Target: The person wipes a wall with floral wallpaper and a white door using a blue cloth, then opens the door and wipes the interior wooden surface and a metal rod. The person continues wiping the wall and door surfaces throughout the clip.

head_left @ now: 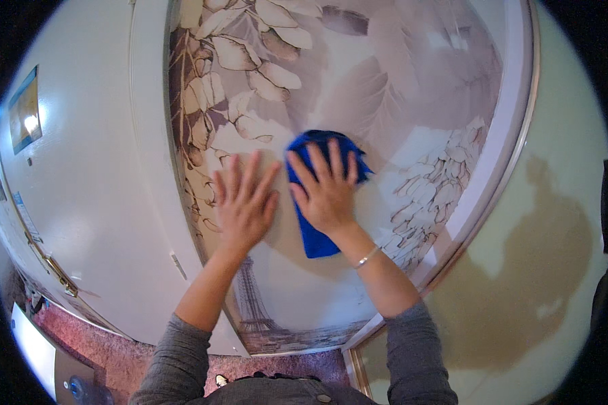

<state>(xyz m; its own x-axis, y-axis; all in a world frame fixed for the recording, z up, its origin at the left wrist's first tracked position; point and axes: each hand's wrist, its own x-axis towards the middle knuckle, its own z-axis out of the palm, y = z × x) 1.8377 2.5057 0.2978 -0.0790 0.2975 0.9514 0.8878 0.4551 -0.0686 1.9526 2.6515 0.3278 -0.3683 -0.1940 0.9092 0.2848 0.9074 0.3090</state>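
Note:
A blue cloth (pixel 316 244) lies flat against a glossy panel (pixel 351 81) printed with flowers, leaves and a tower. My right hand (pixel 327 202) presses the cloth to that surface, palm down and fingers spread; a thin bracelet (pixel 368 256) circles the wrist. The cloth shows past my fingertips and hangs below the palm. To its left, my left hand (pixel 244 209) rests with spread fingers on the bare panel and holds nothing. A narrow gap separates it from the cloth.
A pale frame (pixel 483 196) borders the panel on the right, beside a light wall (pixel 554 135) with a shadow. At left stands a white door (pixel 81 169) with a brass-coloured handle (pixel 61 275). Below are pink carpet (pixel 115 347) and a white box-like object (pixel 34 351).

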